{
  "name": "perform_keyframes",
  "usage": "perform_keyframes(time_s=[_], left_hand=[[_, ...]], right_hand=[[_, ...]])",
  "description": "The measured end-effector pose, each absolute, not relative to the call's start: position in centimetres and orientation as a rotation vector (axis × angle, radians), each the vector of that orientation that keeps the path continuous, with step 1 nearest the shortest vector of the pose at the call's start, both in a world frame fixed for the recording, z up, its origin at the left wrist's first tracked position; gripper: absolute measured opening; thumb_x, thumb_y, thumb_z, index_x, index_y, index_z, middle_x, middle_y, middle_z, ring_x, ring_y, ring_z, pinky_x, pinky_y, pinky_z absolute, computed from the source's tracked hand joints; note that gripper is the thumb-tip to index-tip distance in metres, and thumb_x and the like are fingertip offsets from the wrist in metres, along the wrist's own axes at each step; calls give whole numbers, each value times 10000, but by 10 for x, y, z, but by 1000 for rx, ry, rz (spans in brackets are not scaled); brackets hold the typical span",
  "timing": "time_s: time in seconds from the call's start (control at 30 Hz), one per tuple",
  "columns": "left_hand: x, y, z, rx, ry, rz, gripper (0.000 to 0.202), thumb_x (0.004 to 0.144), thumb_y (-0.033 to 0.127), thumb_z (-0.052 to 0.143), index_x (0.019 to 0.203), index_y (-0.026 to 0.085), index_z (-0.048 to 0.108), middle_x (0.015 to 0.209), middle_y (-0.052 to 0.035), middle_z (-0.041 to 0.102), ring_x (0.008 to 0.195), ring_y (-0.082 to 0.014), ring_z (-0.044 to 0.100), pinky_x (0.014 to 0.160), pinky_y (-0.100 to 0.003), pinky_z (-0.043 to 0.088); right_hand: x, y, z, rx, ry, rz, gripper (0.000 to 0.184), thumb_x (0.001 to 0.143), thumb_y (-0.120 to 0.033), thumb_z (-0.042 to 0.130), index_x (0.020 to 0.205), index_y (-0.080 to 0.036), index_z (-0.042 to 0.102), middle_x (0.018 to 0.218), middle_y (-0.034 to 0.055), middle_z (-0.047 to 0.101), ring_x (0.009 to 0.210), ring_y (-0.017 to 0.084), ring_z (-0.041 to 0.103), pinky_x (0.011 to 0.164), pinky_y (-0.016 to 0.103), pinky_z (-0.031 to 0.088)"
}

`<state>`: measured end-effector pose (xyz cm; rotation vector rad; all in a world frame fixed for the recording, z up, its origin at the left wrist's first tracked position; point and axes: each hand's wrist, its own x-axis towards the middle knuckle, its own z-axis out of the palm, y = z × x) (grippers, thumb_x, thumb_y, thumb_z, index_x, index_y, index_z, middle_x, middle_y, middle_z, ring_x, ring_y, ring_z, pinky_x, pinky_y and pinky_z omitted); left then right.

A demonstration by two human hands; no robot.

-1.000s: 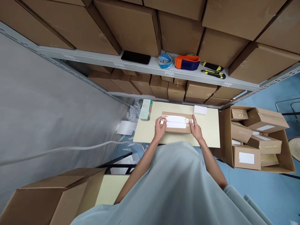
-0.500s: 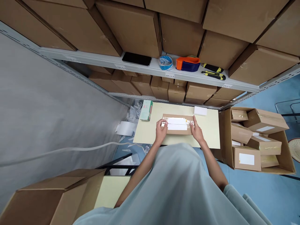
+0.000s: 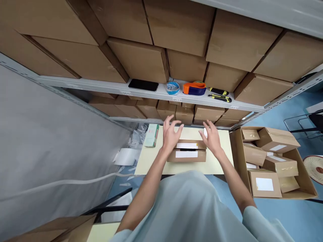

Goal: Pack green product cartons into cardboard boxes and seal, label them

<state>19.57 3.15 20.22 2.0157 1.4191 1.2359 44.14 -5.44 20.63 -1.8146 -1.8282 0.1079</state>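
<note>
A small brown cardboard box (image 3: 187,155) with white labels lies on the pale yellow table (image 3: 148,161), its top flaps parted by a dark gap. My left hand (image 3: 171,133) hovers above the box's left end with fingers spread, holding nothing. My right hand (image 3: 211,138) hovers above its right end, fingers apart as well. Neither hand touches the box.
A green and white packet (image 3: 151,135) lies at the table's left. The shelf (image 3: 106,88) above holds a black phone (image 3: 143,85), a tape roll (image 3: 172,88), an orange and blue tape dispenser (image 3: 194,88) and two box cutters (image 3: 219,94). A big open carton (image 3: 308,183) of small parcels stands at the right.
Both hands have let go of the box ends and risen above it with fingers spread. The box flaps now show a gap. The camera has tilted upward.
</note>
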Motion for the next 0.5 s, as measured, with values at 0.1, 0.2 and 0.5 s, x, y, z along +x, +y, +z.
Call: perform_keyframes(time_s=[0.1,0.2,0.5], left_hand=[[224,83,235,2092,1365,1307,214,1059,439,682,1157,263,754,1563,-168,620,1562,-361,536,1323,-569,434],[250,132,257,2163,1321,1302,256,1057,418,680,1237,242,730,1586,-183,598,1558,-363,537,1337,-563,413],[281,214,255,2200,1170,1172,247,927,210,736,1174,209,720,1536,-215,632,1611,-416,470,1352,-638,367]], right_hand=[[447,14,244,-1731,-1899,-26,631,1160,-589,438,1640,-197,558,1662,235,581,1603,411,492,1290,669,442],[454,88,274,-1704,-1986,-95,629,1155,-548,458,1636,-150,529,1622,265,583,1532,425,527,1261,659,452],[466,229,286,-2029,-2178,39,617,1002,-305,798,1505,-14,589,1516,322,627,1429,443,572,1225,583,431]])
